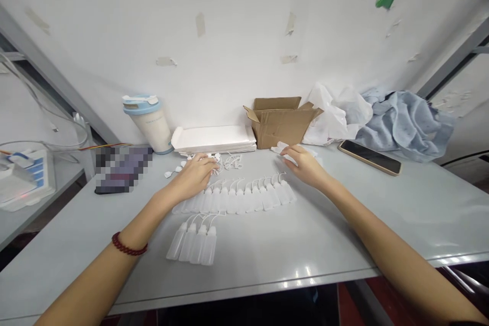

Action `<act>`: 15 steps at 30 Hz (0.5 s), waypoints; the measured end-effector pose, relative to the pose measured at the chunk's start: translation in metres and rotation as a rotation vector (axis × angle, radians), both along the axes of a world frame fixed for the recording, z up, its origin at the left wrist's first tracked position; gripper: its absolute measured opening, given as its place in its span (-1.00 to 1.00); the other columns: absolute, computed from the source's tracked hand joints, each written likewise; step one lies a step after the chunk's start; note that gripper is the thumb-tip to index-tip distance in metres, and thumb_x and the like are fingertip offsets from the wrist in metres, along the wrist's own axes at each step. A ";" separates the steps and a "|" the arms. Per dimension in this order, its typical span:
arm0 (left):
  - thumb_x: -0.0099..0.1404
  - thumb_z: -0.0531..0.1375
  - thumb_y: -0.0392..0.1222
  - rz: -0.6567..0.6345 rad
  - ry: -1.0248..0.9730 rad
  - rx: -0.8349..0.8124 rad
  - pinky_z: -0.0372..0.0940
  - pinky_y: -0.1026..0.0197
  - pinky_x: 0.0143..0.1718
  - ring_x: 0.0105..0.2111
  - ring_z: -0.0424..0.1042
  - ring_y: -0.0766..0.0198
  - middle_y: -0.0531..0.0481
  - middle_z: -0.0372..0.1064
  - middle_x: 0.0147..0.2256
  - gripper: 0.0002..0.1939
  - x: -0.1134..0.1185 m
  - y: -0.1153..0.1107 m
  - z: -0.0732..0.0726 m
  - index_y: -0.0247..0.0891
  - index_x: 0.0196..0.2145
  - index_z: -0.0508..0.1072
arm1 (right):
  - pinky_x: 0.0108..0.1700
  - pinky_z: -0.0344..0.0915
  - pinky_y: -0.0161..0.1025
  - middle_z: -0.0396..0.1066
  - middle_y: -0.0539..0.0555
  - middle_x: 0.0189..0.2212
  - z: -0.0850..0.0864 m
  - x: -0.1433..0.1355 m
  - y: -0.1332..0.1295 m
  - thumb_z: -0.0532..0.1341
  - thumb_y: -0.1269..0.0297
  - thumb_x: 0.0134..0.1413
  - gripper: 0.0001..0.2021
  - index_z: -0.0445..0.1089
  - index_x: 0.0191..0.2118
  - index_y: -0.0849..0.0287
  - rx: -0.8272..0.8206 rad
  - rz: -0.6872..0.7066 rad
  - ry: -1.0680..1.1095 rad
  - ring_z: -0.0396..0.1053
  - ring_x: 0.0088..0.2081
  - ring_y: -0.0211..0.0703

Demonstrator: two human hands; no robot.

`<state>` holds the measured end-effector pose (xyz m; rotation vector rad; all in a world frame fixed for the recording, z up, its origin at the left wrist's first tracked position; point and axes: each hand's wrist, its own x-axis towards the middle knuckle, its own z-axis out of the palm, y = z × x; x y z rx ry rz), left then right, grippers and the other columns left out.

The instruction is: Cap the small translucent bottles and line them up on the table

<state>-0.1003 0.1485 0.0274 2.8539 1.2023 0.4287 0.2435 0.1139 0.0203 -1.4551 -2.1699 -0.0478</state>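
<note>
My left hand is over a heap of small white caps on cords, its fingers bent down and closed among them; what the fingertips grip is hidden. Further right, my right hand reaches to some clear plastic pieces, thumb apart from the fingers, with no firm hold visible. Between the hands lies a curved row of small translucent squeeze bottles, each with a white corded cap. The row's left end is partly behind my left hand. Nearer to me, a shorter row of similar bottles lies side by side.
Along the wall stand a blue-lidded tumbler, a stack of white boxes or trays, an open cardboard box, a white plastic bag and a bluish cloth. A phone lies at right, a blurred-out dark item at left.
</note>
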 end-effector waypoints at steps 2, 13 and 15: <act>0.31 -0.06 -0.34 -0.023 -0.039 0.003 0.19 -0.08 0.02 0.04 0.22 0.01 -0.11 0.43 -0.07 -0.67 0.000 -0.001 0.000 -0.26 -0.14 0.47 | -0.05 0.30 -0.03 0.39 0.25 -0.12 -0.002 0.001 0.001 0.06 0.44 0.12 -0.79 0.37 -0.15 0.23 -0.005 0.005 -0.017 0.36 -0.08 0.07; 0.26 -0.02 -0.43 -0.111 -0.009 -0.029 0.27 0.01 -0.09 -0.13 0.33 0.08 -0.11 0.49 -0.21 -0.69 0.012 -0.012 0.009 -0.27 -0.27 0.52 | 0.00 0.29 0.02 0.41 0.25 -0.08 -0.010 0.012 0.009 0.08 0.51 0.07 -0.74 0.40 -0.14 0.24 -0.071 -0.010 -0.052 0.37 -0.05 0.09; 0.26 -0.02 -0.43 -0.119 -0.013 -0.023 0.28 0.00 -0.10 -0.13 0.33 0.07 -0.12 0.48 -0.20 -0.67 0.012 -0.012 0.009 -0.25 -0.28 0.53 | 0.00 0.29 0.00 0.41 0.25 -0.09 -0.010 0.012 0.009 0.08 0.51 0.07 -0.75 0.40 -0.15 0.23 -0.074 -0.007 -0.051 0.38 -0.06 0.07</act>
